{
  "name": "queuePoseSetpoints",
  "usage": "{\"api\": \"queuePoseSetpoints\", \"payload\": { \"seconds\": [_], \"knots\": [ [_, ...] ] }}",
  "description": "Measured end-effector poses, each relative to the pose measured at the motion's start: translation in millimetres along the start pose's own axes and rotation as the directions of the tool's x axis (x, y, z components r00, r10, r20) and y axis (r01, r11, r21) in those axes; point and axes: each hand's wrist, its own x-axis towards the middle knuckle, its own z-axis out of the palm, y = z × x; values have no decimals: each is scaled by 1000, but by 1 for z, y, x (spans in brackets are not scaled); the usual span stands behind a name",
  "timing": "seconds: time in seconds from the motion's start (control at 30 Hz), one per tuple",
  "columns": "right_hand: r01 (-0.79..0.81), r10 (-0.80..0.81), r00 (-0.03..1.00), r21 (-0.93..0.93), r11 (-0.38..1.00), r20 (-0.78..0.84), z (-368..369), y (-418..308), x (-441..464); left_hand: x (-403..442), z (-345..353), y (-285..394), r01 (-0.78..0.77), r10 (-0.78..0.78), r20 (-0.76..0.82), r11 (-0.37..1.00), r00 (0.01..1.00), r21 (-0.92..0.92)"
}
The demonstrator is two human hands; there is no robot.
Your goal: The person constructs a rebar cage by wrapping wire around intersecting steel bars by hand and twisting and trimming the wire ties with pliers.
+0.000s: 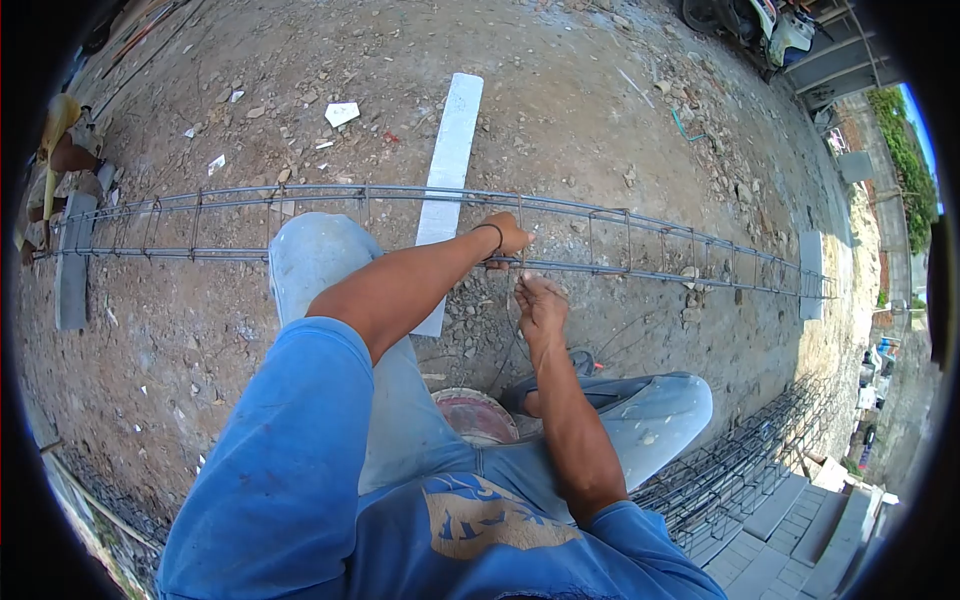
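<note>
A long rebar cage [590,268], made of thin steel bars with square stirrups, runs across in front of me. My left hand [510,236] reaches over the near bars, its fingers curled around the cage at a stirrup. Just below, on my side of the near bar, is my right hand [541,302]. Its fingers are pinched together close to the same stirrup; what they hold is too small to make out. Under the cage, left of my hands, lies a pale plank [455,130].
Grey blocks support the cage at the left [72,290] and right [811,250]. Another person [75,155] is at the far left end. More rebar cages [740,450] lie at lower right. A motorcycle [790,35] stands at upper right. Rubble covers the ground.
</note>
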Motion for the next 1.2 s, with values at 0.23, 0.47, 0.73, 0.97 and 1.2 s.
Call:
{"api": "queuePoseSetpoints", "payload": {
  "seconds": [0.23, 0.47, 0.73, 0.97, 1.2],
  "knots": [
    [584, -493, 785, -713, 388, 375, 35, -31, -27, 5, 0, -6, -5, 5, -29, 1000, 1000, 26],
    [623, -510, 649, -779, -71, 565, 31, -39, -14, -10, -6, -19, -50, 54, 12, 978, 998, -202],
    [446, -250, 887, -864, 235, 389, 29, -58, 7, -2, -5, -46, -310, 326, 96, 939, 941, -145],
    [395, -271, 912, -837, 379, 308, 29, -49, 13, 1, 15, -38, -196, 269, -123, 886, 955, 420],
    [559, -280, 820, -802, 208, 499, 37, -60, -1, -3, 16, -42, -151, 206, -138, 931, 969, 332]
  ]
}}
